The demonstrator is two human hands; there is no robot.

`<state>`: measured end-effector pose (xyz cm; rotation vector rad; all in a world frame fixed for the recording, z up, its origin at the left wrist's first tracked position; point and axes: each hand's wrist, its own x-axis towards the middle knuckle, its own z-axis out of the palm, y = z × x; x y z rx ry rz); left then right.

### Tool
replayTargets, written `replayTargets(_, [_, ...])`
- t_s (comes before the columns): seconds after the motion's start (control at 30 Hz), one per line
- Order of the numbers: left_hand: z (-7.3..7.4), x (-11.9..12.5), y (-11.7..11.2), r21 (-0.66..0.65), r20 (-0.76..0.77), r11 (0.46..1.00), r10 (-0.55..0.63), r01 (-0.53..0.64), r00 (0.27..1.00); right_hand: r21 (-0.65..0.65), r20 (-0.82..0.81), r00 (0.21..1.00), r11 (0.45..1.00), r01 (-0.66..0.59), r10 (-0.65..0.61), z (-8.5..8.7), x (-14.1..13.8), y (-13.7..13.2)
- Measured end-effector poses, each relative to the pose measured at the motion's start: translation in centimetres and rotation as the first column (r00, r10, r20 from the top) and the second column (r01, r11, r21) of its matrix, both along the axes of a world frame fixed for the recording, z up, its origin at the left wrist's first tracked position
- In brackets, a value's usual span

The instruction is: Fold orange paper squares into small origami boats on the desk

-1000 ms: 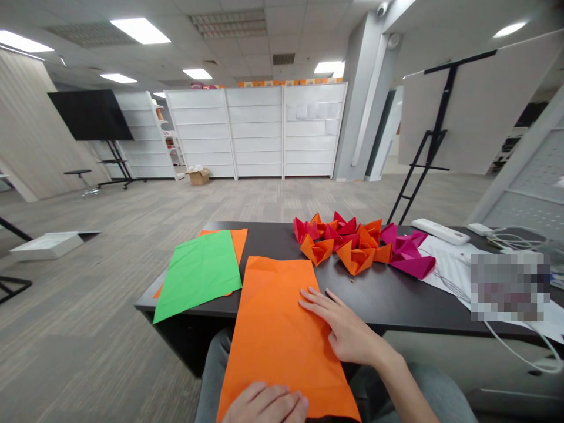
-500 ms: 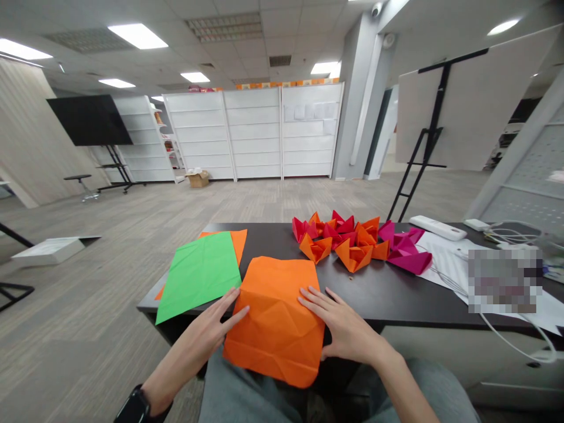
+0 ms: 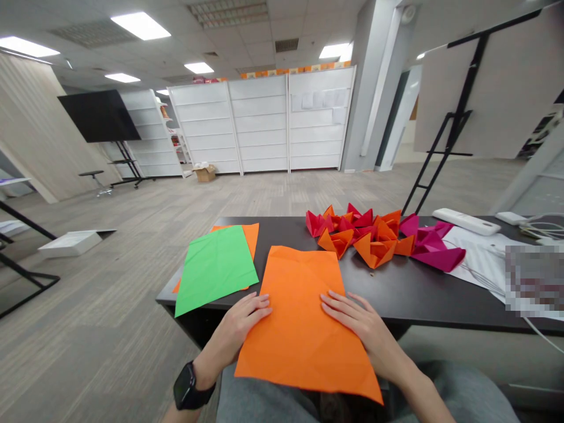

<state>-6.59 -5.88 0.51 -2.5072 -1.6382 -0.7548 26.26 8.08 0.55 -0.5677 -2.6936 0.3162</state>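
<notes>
A creased sheet of orange paper (image 3: 304, 335) lies partly on the table edge and reaches over my lap. My left hand (image 3: 241, 324) rests on its left side with the fingers stretched out. On the right side, my right hand (image 3: 363, 323) lies flat with its fingers spread over the paper. Left of the sheet, a green paper (image 3: 215, 264) covers most of another orange paper (image 3: 251, 236). Beyond my right hand sits a cluster of folded paper pieces: orange ones (image 3: 374, 249), red ones (image 3: 318, 223) and magenta ones (image 3: 438, 257).
The dark table (image 3: 282, 232) ends at a front edge close to me. White papers (image 3: 476, 252), a white power strip (image 3: 466, 222) and cables (image 3: 541, 226) occupy its right side. An easel board (image 3: 467, 111) stands behind it.
The orange sheet has become flatter and more spread out, its lower edge now wider. Both hands still lie on its sides. The camera view has turned slightly left.
</notes>
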Motion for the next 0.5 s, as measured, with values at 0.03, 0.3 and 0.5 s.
replayTargets(0.03, [0.1, 0.2, 0.1, -0.017, 0.074, 1.000, -0.011, 0.012, 0.997, -0.044, -0.030, 0.999, 0.999, 0.014, -0.015, 0.0, 0.1, 0.0])
replayTargets(0.3, [0.8, 2.7, 2.1, -0.227, 0.652, 0.952, 0.305, -0.204, 0.694, -0.460, -0.209, 0.894, 0.846, 0.269, -0.397, 1.7, -1.4, 0.9])
replayTargets(0.5, [0.6, 3.4, 3.8, -0.248, 0.788, 0.952, 0.306, -0.180, 0.534, -0.495, -0.186, 0.822, 0.774, 0.395, -0.539, 1.7, -3.1, 3.0])
